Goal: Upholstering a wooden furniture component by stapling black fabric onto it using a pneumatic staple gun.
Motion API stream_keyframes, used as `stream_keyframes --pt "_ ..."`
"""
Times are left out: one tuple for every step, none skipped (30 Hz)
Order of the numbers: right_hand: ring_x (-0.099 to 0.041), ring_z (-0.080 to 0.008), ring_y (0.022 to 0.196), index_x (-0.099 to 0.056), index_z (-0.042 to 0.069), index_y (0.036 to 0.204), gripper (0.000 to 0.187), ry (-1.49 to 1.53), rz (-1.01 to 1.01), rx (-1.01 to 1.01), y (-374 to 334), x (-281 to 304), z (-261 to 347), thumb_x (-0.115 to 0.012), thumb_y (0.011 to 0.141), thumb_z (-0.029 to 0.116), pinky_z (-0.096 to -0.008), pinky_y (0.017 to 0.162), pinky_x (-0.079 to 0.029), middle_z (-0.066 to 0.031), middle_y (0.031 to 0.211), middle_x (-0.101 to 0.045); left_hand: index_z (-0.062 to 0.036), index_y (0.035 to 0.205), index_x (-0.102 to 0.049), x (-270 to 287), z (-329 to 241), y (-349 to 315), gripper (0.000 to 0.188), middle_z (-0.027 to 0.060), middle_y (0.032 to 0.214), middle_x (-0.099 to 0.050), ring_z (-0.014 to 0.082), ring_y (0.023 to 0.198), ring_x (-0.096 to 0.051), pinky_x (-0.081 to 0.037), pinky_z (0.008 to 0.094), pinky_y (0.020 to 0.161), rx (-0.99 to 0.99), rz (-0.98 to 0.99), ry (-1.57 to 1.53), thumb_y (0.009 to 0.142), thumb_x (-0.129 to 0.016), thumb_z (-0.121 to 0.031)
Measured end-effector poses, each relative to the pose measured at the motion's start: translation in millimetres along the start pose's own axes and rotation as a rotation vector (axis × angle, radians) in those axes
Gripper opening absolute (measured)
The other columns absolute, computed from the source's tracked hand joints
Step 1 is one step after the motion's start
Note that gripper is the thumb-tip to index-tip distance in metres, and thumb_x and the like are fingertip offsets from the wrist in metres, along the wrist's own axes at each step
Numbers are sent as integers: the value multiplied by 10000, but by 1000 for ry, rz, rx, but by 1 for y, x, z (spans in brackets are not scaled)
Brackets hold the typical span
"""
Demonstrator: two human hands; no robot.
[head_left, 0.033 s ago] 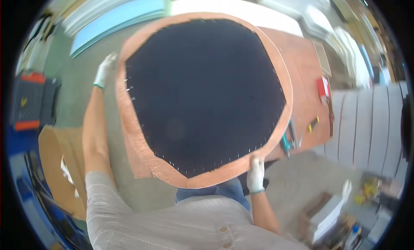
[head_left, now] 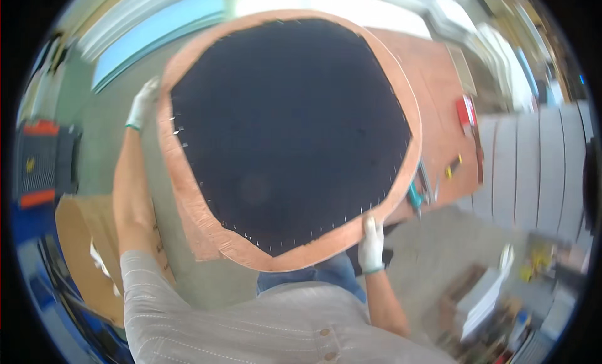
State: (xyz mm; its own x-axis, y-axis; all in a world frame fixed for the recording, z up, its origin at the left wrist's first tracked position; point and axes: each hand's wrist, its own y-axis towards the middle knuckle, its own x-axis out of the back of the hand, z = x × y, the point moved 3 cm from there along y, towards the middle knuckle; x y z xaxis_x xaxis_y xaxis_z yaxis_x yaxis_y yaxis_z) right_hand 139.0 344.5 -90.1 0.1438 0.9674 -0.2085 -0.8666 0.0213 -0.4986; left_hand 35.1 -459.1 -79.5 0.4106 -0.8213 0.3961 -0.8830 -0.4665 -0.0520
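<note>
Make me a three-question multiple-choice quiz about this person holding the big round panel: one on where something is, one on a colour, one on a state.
1. Where does the left hand grip the round panel?
A. its upper left edge
B. its middle
C. its right edge

2. What colour is the fabric stapled across the panel?
A. white
B. very dark, near black
C. green

3. What are both hands wearing?
A. nothing
B. dark mittens
C. light gloves

Answers: 1 A, the gloved hand wraps the rim at upper left. 2 B, the centre is dark inside an orange-brown rim. 3 C, the right hand at the lower edge and the left both show pale gloves.
</note>
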Motion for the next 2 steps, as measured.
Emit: stream_keyframes --pt "-543 -151 1237 -526 22 1442 501 -32 -54 -43 -3 -13 14 -681 1047 288 -344 1117 -428 -37 1318 -584 -54 1611 -383 -12 10 29 640 106 1653 -411 227 1505 -380 -280 380 1240 68 118 -154 1097 -494 -420" --pt "-539 -153 1242 -520 23 1449 546 -47 -91 19 -2 -12 20 -700 1031 325 -339 1119 -427 -36 1334 -579 -77 1681 -243 -56 17 60 701 80 1729 -294 226 1606 -238 -150 382 1320 149 263 -324 1116 -431 -448"
